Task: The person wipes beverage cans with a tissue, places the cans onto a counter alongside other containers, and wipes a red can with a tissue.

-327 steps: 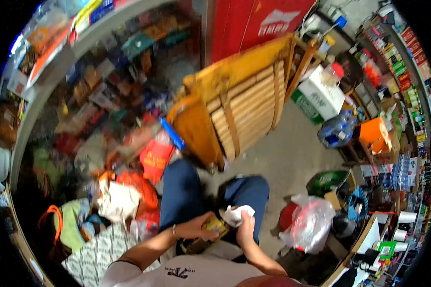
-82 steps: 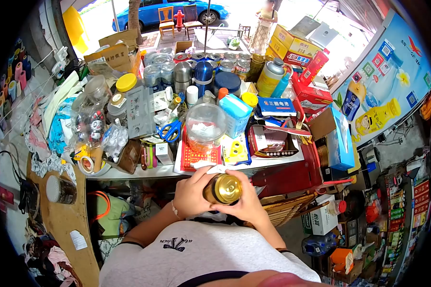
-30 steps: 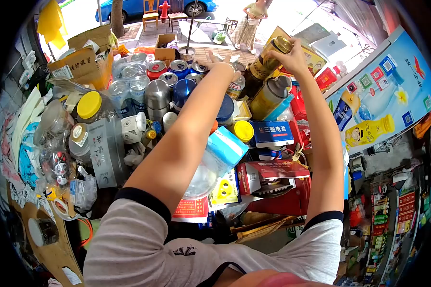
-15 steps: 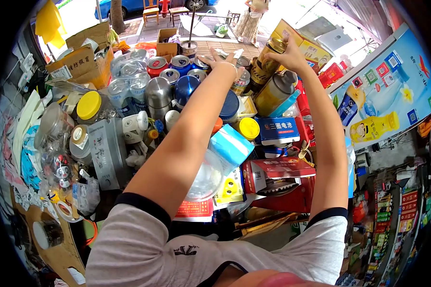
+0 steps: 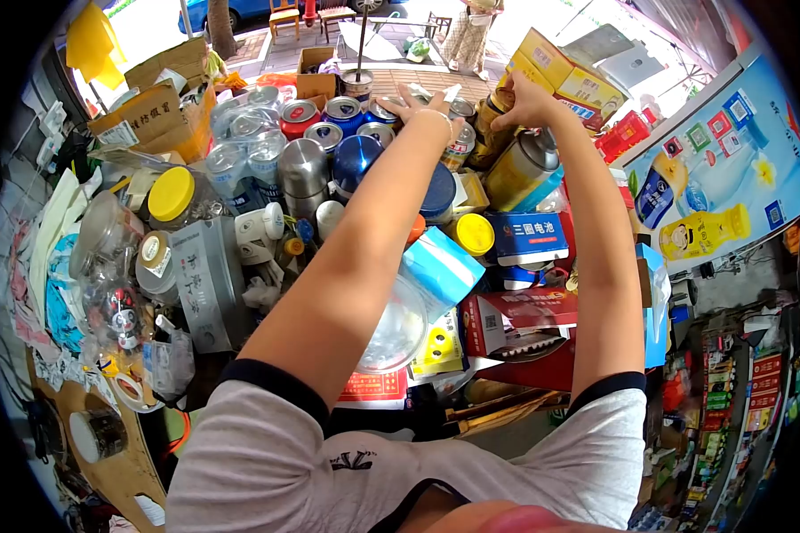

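Beyond the clear jar [image 5: 391,333] and the spray can [image 5: 520,173], the gold can [image 5: 489,140] is held near its top by the right grip [image 5: 529,105], seemingly set among the other cans [image 5: 343,111] but not yet released (its base is hidden). Beside it, the left grip [image 5: 420,107] is spread wide, a white tissue [image 5: 452,91] seen against its fingers; farther off, a yellow carton [image 5: 564,75] is seen

Gold can [image 5: 489,135] partly behind right fingers [image 5: 522,96]
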Available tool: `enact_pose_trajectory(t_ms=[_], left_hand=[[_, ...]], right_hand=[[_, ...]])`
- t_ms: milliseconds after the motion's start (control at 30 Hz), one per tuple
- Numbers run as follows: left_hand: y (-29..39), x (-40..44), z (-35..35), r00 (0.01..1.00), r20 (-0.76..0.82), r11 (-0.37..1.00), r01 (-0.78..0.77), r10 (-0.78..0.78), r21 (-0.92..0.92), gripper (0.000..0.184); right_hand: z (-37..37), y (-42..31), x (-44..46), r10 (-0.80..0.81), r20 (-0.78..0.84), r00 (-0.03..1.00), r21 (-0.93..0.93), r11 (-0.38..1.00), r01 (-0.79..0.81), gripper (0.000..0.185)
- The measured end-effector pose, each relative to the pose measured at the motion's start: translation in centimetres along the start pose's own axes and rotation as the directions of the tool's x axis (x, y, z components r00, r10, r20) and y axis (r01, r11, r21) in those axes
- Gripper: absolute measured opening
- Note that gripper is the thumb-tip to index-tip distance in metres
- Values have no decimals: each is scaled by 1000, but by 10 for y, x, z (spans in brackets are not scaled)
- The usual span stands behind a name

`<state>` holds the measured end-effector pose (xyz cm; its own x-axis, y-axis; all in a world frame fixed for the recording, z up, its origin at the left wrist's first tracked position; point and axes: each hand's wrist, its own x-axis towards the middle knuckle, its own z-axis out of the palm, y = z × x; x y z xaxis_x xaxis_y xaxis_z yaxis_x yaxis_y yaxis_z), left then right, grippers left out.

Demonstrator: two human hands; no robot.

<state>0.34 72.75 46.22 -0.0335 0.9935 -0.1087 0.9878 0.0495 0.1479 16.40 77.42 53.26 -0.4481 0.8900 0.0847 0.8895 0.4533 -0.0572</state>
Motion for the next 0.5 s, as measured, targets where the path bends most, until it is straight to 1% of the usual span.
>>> enact_pose_trajectory(t_ms=[33,100,233,300,333,367,400,433,500], left_hand=[[0,0,-1,1000,11,1000,8,-8,3,58],[0,0,-1,1000,-2,1000,13,-13,-2,58],[0,2,4,998,-52,999,15,-17,-30,59],[-1,3,5,998,-56,1000,12,-14,-27,59],[-1,3,5,998,-58,1000,5,-7,-27,60],[-1,4,4,998,-57,1000,7,-8,-28,60],[0,5,3,999,-39,1000,13,-13,-14,60],[0,5,3,1000,-20,1000,18,-18,0,60],[0,5,4,999,-33,1000,17,-17,-9,60]], right_hand=[[1,0,1,-1,-1,1000,1,1000,1,78],[1,-2,3,7,124,992,-19,1000,-5,81],[6,-10,0,45,163,986,-18,999,-42,79],[13,-10,4,60,234,970,-42,998,-52,75],[18,-8,6,58,234,970,-41,998,-50,75],[25,-7,9,68,226,972,-83,995,-50,75],[27,-8,9,78,218,973,-124,991,-51,74],[29,-9,9,77,220,973,-123,991,-51,74],[32,-13,8,98,222,970,-165,984,-62,74]])
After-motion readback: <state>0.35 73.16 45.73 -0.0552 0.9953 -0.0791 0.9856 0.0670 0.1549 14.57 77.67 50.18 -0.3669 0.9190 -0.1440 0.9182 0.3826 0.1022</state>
